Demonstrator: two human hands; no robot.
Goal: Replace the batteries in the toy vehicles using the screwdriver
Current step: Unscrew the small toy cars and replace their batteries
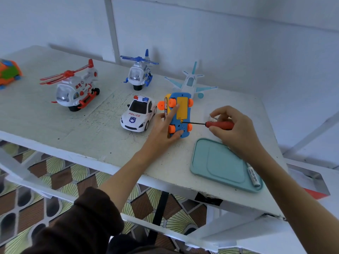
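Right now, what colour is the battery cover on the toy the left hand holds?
Yellow: the battery cover on the blue toy car, seen in the head view.

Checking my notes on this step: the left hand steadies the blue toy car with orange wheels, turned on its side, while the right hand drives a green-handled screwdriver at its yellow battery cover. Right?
One slip: the screwdriver handle is red, not green, as the head view shows. The rest holds: the left hand steadies the blue toy car with orange wheels, while the right hand drives the tip at the yellow battery cover.
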